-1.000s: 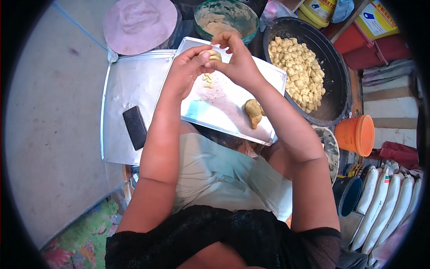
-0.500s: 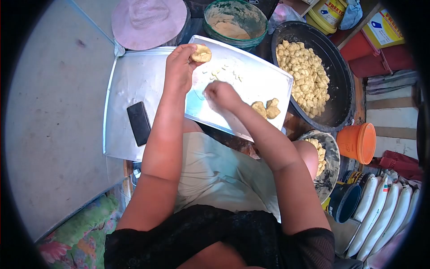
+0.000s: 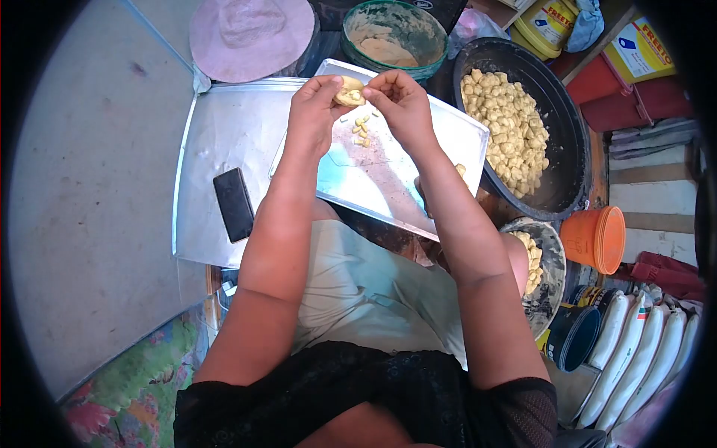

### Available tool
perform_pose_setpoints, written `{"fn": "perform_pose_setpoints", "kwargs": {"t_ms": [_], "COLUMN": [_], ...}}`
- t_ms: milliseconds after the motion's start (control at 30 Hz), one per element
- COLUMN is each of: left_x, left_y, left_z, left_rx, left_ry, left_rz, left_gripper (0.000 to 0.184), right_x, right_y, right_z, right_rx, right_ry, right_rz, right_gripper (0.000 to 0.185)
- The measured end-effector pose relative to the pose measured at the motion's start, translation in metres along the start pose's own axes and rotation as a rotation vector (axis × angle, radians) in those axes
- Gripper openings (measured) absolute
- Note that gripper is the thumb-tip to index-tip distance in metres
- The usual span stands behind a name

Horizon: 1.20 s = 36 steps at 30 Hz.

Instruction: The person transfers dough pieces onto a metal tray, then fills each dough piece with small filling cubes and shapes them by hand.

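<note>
Above the far part of a metal tray (image 3: pixel 455 123), my left hand (image 3: pixel 312 112) pinches a flattened, hollowed piece of dough (image 3: pixel 351 84). Small pale pieces show inside its hollow. My right hand (image 3: pixel 403 108) meets the dough's right edge with thumb and forefinger closed together; anything between those fingertips is too small to make out. Several small pale yellow-green pieces (image 3: pixel 361 131) lie on the tray below my hands. A dough lump (image 3: pixel 460 170) on the tray is mostly hidden behind my right forearm.
A black tub (image 3: pixel 571 149) of dough lumps stands at the right, with a smaller bowl (image 3: pixel 553 291) of lumps nearer me. A phone (image 3: pixel 234 205) lies on another metal sheet (image 3: pixel 198 149). Behind are a green-rimmed basin (image 3: pixel 437 63) and a pink lid (image 3: pixel 254 45). An orange bucket (image 3: pixel 594 239) sits right.
My right hand has risen from the tray to the dough in my left hand. The left hand has shifted slightly right, and the dough's hollow now shows pale pieces.
</note>
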<state>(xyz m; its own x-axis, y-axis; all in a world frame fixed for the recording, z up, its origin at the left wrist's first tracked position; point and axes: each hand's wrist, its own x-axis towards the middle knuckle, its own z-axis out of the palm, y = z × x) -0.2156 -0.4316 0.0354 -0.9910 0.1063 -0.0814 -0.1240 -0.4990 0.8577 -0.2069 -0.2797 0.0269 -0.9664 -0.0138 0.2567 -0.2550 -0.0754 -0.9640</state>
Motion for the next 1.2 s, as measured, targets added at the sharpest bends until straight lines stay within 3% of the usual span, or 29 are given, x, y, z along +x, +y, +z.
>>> {"fn": "perform_pose_setpoints", "kwargs": {"t_ms": [100,200,300,500,600,800,900,933,1033,1067,1200], "left_x": [-0.002,-0.002,-0.001,-0.006,-0.005,-0.013,-0.02,-0.024,-0.013,-0.009,-0.018], "left_y": [0.0,0.001,-0.007,-0.004,-0.005,-0.009,-0.011,-0.006,-0.007,-0.009,-0.001], "left_z": [0.004,0.006,0.005,0.012,0.011,0.017,0.024,0.027,0.018,0.014,0.022], "left_rx": [0.037,0.121,0.225,0.247,0.219,0.319,0.385,0.421,0.597,0.56,0.511], "left_ry": [-0.011,-0.042,-0.093,-0.066,-0.081,-0.205,-0.233,-0.265,-0.27,-0.23,-0.197], "left_rz": [-0.016,-0.014,0.007,0.032,0.04,0.058,0.139,0.15,0.464,0.416,0.293], "left_gripper": [0.018,0.017,0.016,0.015,0.016,0.019,0.026,0.03,0.029,0.026,0.02], "right_x": [0.001,0.001,0.002,0.003,0.0,-0.002,-0.003,-0.002,0.002,0.001,0.0], "right_y": [0.0,-0.002,0.0,-0.01,-0.021,-0.009,-0.016,-0.022,-0.037,-0.042,-0.04], "right_z": [-0.005,-0.005,-0.009,-0.011,-0.012,-0.014,-0.011,-0.014,-0.024,-0.031,-0.029], "right_rx": [0.086,-0.144,-0.127,0.132,0.107,-0.179,-0.148,-0.001,0.316,0.43,-0.135], "right_ry": [-0.051,-0.008,-0.114,-0.147,-0.195,-0.048,0.056,0.017,-0.148,-0.289,-0.327], "right_rz": [0.007,0.004,0.058,0.259,0.222,0.203,0.184,0.259,0.376,0.369,0.191], "right_gripper": [0.02,0.025,0.029,0.028,0.021,0.012,0.011,0.014,0.019,0.027,0.039]}}
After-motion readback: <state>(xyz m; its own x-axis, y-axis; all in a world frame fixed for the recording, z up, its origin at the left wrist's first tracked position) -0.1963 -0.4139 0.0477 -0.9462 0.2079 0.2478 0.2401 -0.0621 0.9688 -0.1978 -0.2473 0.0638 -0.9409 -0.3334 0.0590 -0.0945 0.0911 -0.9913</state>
